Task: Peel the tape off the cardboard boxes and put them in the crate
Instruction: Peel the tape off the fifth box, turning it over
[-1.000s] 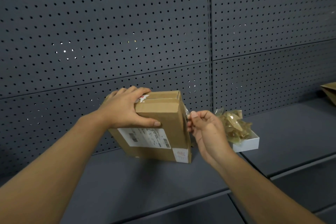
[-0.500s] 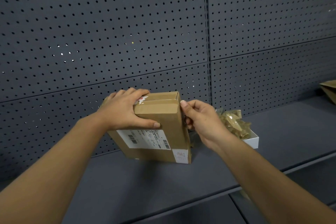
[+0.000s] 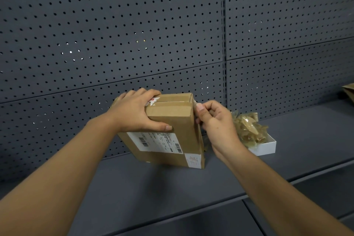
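Both bare forearms are extended forward from the near corners toward the middle of the view. The left hand [image 3: 134, 110] is laid over the top left corner of the cardboard box [image 3: 172, 120], its fingers curled over the far edge and its thumb pressed flat against the near face. The right hand [image 3: 214, 120] is held at the box's right edge, its fingers curled and its thumb raised against the upper right corner, where clear tape [image 3: 195, 102] is pinched.
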`<state>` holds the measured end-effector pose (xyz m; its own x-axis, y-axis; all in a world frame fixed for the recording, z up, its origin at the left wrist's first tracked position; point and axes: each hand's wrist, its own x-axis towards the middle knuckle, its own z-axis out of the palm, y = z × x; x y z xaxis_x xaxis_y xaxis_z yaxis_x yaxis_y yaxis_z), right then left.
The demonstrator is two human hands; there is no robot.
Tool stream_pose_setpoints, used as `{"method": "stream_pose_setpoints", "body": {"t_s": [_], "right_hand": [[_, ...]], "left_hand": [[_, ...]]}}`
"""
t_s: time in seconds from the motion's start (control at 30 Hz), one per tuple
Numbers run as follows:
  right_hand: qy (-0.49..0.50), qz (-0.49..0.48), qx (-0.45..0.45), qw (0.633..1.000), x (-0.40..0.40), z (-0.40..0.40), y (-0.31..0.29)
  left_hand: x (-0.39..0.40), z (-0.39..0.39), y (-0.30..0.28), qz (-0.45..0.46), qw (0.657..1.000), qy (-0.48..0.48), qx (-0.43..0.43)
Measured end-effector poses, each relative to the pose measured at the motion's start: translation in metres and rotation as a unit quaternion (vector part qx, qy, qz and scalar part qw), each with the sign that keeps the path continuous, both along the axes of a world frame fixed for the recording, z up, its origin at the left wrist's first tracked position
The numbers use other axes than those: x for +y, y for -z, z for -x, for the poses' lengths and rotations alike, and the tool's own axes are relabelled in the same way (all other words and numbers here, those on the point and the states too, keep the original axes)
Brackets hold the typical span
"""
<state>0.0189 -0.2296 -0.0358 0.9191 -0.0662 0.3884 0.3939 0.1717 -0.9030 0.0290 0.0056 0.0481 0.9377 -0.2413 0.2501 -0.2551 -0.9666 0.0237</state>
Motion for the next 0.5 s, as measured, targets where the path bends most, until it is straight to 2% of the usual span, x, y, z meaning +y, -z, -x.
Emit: {"method": "stream_pose_setpoints", "body": {"t_s": [0.3,0.5], "right_hand": [[-0.068,-0.060,0.023,0.996,-0.005,0.009,-0.012],[-0.173,-0.193,0.067,0.963,-0.006,0.015,-0.019]], "left_hand": [[-0.001,0.004,-0.002,-0.006,1.000,-0.005,0.009],[-0.001,0.007,-0.003,-0.012,1.000,-0.004,0.016]]}}
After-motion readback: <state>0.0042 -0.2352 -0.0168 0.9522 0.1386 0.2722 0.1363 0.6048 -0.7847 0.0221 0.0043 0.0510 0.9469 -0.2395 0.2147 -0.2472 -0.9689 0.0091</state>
